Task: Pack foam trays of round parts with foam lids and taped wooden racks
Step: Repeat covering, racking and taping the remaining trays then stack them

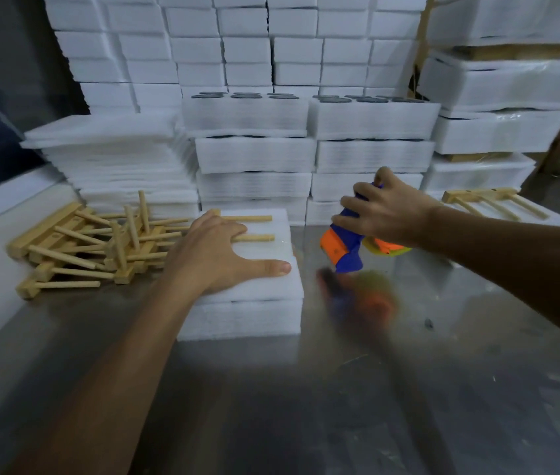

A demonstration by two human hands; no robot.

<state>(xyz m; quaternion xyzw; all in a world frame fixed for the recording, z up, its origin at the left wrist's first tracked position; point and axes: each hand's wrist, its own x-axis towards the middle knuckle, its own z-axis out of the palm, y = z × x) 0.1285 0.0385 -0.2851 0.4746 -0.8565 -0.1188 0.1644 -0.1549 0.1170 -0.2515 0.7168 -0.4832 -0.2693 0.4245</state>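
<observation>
We are at the taping step: our left hand (pixel 217 252) lies flat, fingers spread, on the foam lid (pixel 265 269) of the foam tray (pixel 241 320) at the centre of the steel tabletop (pixel 306 406), pressing down a wooden rack (pixel 254 228) whose two pegs project from under the fingers across the lid. Our right hand (pixel 385 214) grips a blue-and-orange tape dispenser (pixel 343 248), held above the tabletop just to the right of the tray. In our judgement, the next move calls for bringing the dispenser to the tray edge and drawing tape over rack and lid while the left hand keeps the stack square. A pile of spare racks (pixel 93 245) lies to the left; uncovered trays of round parts (pixel 247 96) are stacked behind. The rack's crossbar is hidden under the left hand, the tape roll is mostly covered by the right, any tape already applied cannot be made out, and the tray's contents are concealed by the lid.
</observation>
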